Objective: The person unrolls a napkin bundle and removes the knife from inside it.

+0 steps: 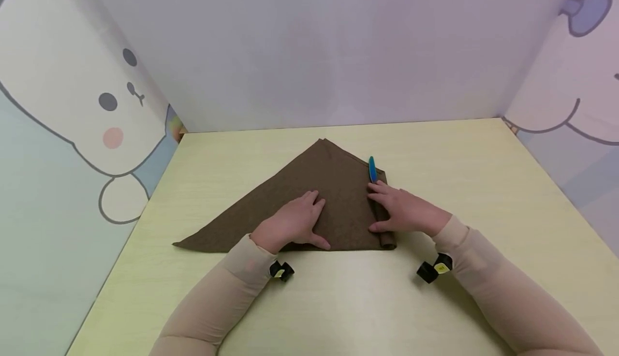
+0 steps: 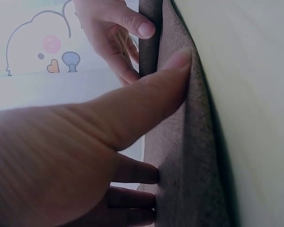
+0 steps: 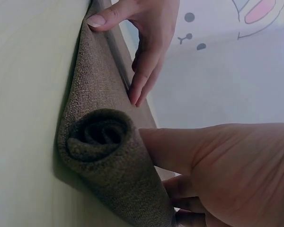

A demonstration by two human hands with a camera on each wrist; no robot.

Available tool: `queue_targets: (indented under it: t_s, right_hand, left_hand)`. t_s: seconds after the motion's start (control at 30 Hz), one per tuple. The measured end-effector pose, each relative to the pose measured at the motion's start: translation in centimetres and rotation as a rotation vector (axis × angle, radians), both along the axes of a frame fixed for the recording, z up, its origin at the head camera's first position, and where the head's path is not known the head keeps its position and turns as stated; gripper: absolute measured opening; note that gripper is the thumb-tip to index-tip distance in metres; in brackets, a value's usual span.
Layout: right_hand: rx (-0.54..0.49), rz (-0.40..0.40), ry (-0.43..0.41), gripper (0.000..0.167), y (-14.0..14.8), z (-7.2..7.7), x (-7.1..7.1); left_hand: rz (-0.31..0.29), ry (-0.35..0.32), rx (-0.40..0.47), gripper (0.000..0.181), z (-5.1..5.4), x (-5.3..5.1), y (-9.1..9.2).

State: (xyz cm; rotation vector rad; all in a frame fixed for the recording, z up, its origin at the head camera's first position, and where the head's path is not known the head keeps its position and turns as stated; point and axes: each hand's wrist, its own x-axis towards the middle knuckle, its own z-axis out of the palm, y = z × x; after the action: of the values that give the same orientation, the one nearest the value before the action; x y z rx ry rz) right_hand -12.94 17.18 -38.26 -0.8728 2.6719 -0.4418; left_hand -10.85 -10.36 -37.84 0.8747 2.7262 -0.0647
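Observation:
A dark brown cloth (image 1: 338, 205), folded into a triangle, lies on the table. Its right side is wound into a roll (image 3: 102, 156), whose spiral end shows in the right wrist view. Out of the roll's far part sticks a slim blue piece (image 1: 372, 168); its kind cannot be made out. My left hand (image 1: 294, 222) rests on the middle of the cloth, fingers spread and thumb (image 2: 156, 94) near the front edge. Over the roll lies my right hand (image 1: 403, 208), thumb and fairly straight fingers touching its left side. Neither palm's underside is fully visible.
The pale wood-look table (image 1: 464, 173) reaches beyond the cloth on every side. A plain wall (image 1: 309, 50) stands behind it, with cartoon-printed panels (image 1: 72, 77) at the left and right. Small black cameras (image 1: 281, 271) sit on both wrists.

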Motion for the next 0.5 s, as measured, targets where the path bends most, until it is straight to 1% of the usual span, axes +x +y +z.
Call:
queue_targets:
  t_s: [0.23, 0.33, 0.5]
  right_hand:
    - [-0.001, -0.001, -0.006, 0.081, 0.26, 0.26, 0.02]
    - [0.005, 0.001, -0.003, 0.081, 0.32, 0.4, -0.05]
    - [-0.001, 0.009, 0.029, 0.079, 0.47, 0.59, -0.1]
  left_hand:
    - [0.027, -0.002, -0.017, 0.109, 0.14, 0.15, 0.16]
    - [0.047, -0.019, -0.021, 0.109, 0.29, 0.22, 0.14]
    - [0.084, -0.045, -0.016, 0.109, 0.37, 0.11, -0.14]
